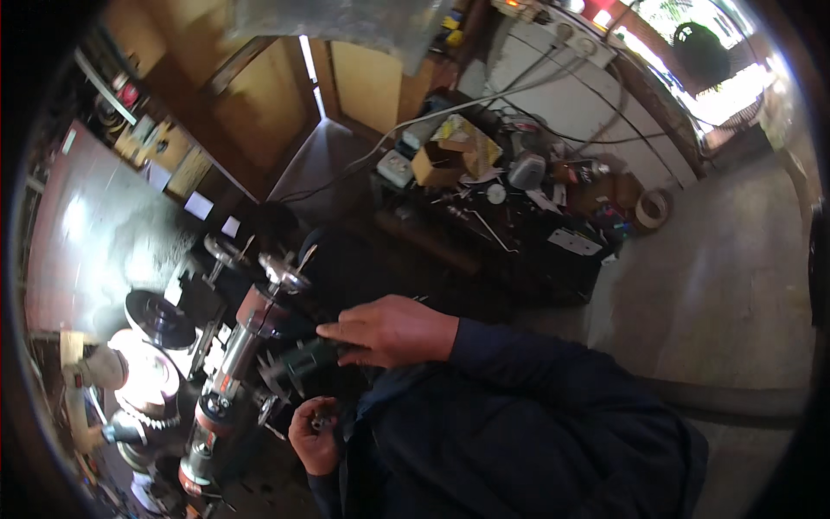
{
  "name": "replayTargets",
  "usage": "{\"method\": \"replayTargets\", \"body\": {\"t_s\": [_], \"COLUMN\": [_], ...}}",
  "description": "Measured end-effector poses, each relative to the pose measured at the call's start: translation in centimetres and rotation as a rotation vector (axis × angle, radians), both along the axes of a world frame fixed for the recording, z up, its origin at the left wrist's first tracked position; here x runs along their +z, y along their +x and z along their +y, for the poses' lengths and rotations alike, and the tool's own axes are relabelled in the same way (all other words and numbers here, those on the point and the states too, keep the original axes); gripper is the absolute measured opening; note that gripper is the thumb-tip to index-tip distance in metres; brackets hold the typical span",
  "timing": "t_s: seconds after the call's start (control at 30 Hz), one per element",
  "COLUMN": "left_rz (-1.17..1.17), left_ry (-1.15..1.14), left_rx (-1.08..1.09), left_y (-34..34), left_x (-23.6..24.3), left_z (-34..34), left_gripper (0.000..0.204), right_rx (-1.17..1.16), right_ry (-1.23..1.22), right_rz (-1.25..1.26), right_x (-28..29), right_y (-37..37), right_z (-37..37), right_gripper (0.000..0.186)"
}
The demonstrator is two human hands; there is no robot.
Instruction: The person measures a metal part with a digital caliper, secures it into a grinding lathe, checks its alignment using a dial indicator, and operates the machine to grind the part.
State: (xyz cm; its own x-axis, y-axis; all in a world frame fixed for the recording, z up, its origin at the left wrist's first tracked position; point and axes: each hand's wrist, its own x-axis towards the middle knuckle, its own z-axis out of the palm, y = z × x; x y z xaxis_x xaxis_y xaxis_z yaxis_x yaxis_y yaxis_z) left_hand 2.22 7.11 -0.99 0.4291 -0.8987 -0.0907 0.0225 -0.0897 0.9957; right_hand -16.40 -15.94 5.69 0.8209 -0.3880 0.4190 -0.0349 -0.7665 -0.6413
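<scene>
My right hand (398, 331) reaches in from the right, index finger stretched forward and the other fingers bent round a dark green, thick, rounded thing (304, 367) with pale prong-like edges at its left end. Its exact kind does not show. Lower down, close to my body, my left hand (315, 439) is closed, with a small round metal piece (321, 422) between its fingertips. Left of both hands stands a bench machine (235, 359) with a silver and red cylindrical body. Metal handwheels (285, 274) sit at its far end.
A lit lamp (149, 378) glares beside a dark disc (160, 318) on the left. Beyond my right arm, a cluttered dark bench (553, 259) bears a cardboard box (437, 164), a grey power tool (525, 169) and a tape roll (653, 208). A cable (372, 156) crosses the back.
</scene>
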Motion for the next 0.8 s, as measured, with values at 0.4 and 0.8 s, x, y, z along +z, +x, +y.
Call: {"method": "replayTargets", "body": {"t_s": [0.4,0.8], "left_rz": [0.531,0.315], "left_ry": [0.011,0.222], "left_rx": [-0.208,-0.196], "left_y": [-1.0,1.5], "left_x": [-0.4,-1.4], "left_z": [-5.2,-2.7], "left_gripper": [0.029,0.032], "right_rx": [-1.271,-2.199], "right_ry": [0.153,0.196], "right_rz": [-0.138,0.569], "right_x": [-8.1,-19.3], "right_y": [-20.4,-34.8], "right_z": [-6.1,-4.3], "right_gripper": [0.034,0.047]}}
